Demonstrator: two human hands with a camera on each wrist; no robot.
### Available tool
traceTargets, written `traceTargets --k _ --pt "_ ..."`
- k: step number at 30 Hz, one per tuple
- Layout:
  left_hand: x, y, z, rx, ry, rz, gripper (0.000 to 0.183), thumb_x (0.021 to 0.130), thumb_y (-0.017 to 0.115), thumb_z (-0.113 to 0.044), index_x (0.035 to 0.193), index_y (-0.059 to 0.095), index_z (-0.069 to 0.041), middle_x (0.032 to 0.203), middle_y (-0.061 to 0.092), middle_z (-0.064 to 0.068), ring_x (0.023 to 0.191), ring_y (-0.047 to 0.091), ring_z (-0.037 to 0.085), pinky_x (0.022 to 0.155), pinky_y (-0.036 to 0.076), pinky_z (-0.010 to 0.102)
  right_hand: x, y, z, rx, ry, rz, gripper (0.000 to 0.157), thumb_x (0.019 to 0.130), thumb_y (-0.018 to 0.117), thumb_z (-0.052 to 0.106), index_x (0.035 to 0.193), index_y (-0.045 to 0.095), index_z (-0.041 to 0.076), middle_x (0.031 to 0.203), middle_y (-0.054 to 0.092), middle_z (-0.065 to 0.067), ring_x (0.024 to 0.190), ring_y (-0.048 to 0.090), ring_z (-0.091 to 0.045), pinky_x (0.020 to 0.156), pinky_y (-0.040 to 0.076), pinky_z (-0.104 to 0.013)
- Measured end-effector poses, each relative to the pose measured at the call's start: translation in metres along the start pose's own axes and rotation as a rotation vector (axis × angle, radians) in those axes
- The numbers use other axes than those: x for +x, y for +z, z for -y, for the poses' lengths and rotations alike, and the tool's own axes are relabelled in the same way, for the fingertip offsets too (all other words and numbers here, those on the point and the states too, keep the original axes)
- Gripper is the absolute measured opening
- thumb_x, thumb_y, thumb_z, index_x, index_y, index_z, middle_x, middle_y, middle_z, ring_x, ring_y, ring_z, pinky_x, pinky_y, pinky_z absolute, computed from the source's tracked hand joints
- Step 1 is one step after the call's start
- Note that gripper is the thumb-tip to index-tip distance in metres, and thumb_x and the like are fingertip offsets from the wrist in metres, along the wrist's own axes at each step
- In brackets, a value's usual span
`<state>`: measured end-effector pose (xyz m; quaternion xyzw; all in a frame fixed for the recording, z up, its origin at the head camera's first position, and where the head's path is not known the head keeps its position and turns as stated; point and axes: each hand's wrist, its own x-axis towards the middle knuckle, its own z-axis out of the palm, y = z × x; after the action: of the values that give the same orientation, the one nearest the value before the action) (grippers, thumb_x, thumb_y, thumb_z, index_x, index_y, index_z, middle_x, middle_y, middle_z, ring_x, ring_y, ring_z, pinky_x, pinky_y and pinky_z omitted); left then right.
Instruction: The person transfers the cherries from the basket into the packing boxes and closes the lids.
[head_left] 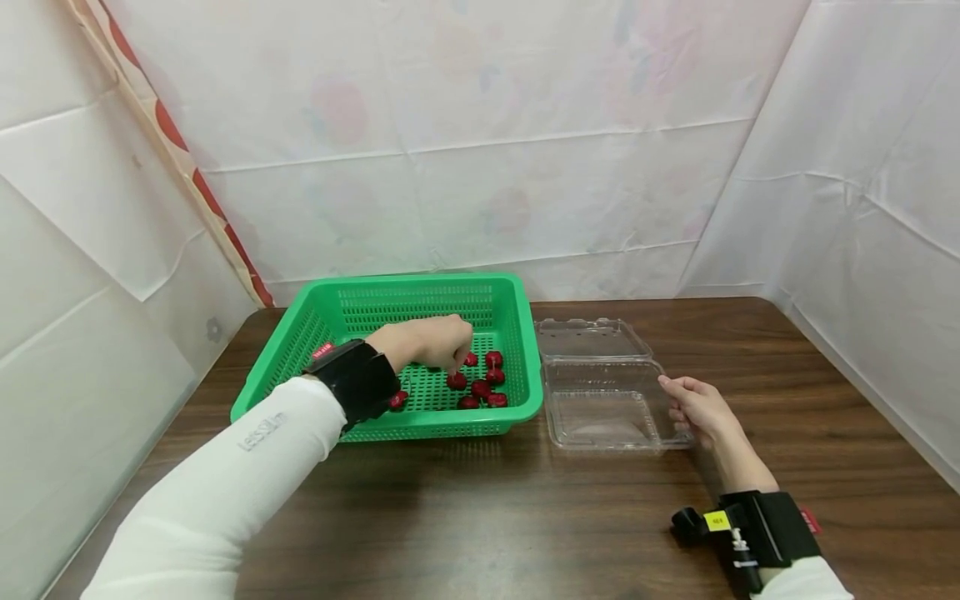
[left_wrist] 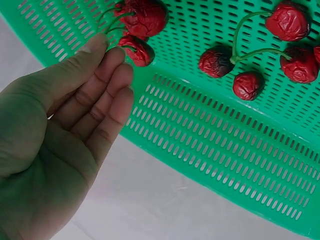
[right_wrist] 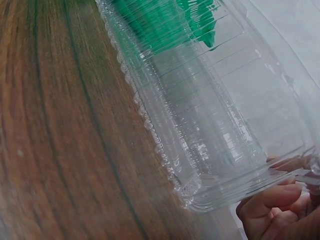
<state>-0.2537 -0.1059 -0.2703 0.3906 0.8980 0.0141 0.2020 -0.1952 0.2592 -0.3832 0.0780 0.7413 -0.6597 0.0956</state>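
Note:
My left hand [head_left: 431, 337] reaches into a green plastic basket [head_left: 531, 367]. In the left wrist view, the thumb and fingertips of this hand [left_wrist: 65, 115] pinch thin green stems, beside wrinkled red cherries [left_wrist: 146, 17]. Several more cherries [head_left: 480, 388] lie on the basket floor, some joined in pairs by their stems; one cherry [left_wrist: 216, 61] has a dark patch. To the right of the basket, my right hand [head_left: 701, 408] grips the right rim of a clear plastic clamshell box [head_left: 600, 361], whose lid lies folded back. Its fingers [right_wrist: 270, 200] curl at the rim in the right wrist view.
Both containers stand on a dark wood-grain table [head_left: 450, 517]. White sheeting [head_left: 480, 208] hangs behind the table and along both sides. The basket's slotted walls rise around the left hand. A red-and-cream strip [head_left: 172, 125] runs down the left corner.

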Motion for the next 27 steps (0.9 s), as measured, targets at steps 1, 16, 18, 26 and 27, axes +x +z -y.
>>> traceTargets --k 1,16,18,26,27 --pt "-0.001 -0.001 0.0 -0.007 0.0 -0.008 0.043 0.084 0.049 0.005 0.051 0.03 -0.016 0.057 0.012 -0.001 0.056 0.009 0.015 0.055 0.019 0.029 0.0 0.0 0.0 -0.001 0.0 0.0 0.025 0.092 0.048 0.026 0.079 0.042 0.006 0.063 0.037 0.005 0.048 0.034 -0.002 0.042 0.032 -0.017" --pt "-0.023 -0.005 -0.011 -0.032 0.086 -0.229 0.043 0.083 0.05 0.004 0.053 0.028 -0.017 0.056 0.013 -0.003 0.055 0.011 0.013 0.053 0.02 0.025 -0.001 -0.003 0.0 0.002 0.0 0.003 0.026 0.092 0.048 0.028 0.079 0.042 0.006 0.063 0.037 0.005 0.047 0.034 -0.002 0.042 0.033 -0.017" --pt "-0.027 -0.005 -0.014 -0.03 0.087 -0.268 0.043 0.084 0.051 0.002 0.053 0.027 -0.017 0.056 0.013 -0.003 0.055 0.011 0.012 0.053 0.02 0.024 0.0 -0.003 0.0 0.007 0.003 0.003 0.025 0.092 0.048 0.028 0.079 0.042 0.007 0.063 0.037 0.005 0.047 0.034 -0.002 0.042 0.032 -0.017" --pt "-0.043 0.0 -0.025 -0.058 0.083 -0.467 0.038 0.083 0.054 0.002 0.057 0.031 -0.014 0.057 0.016 -0.004 0.054 0.014 0.011 0.053 0.021 0.024 0.0 -0.003 -0.001 -0.006 0.007 0.005 0.026 0.092 0.048 0.029 0.08 0.042 0.007 0.063 0.037 0.005 0.048 0.035 -0.002 0.042 0.033 -0.017" --pt "-0.044 0.002 -0.027 -0.057 0.081 -0.497 0.037 0.083 0.053 0.002 0.057 0.032 -0.014 0.057 0.016 -0.004 0.054 0.015 0.01 0.053 0.021 0.024 0.0 -0.003 -0.001 -0.006 0.007 0.005 0.026 0.092 0.048 0.029 0.08 0.042 0.007 0.064 0.037 0.005 0.048 0.035 -0.002 0.042 0.033 -0.017"
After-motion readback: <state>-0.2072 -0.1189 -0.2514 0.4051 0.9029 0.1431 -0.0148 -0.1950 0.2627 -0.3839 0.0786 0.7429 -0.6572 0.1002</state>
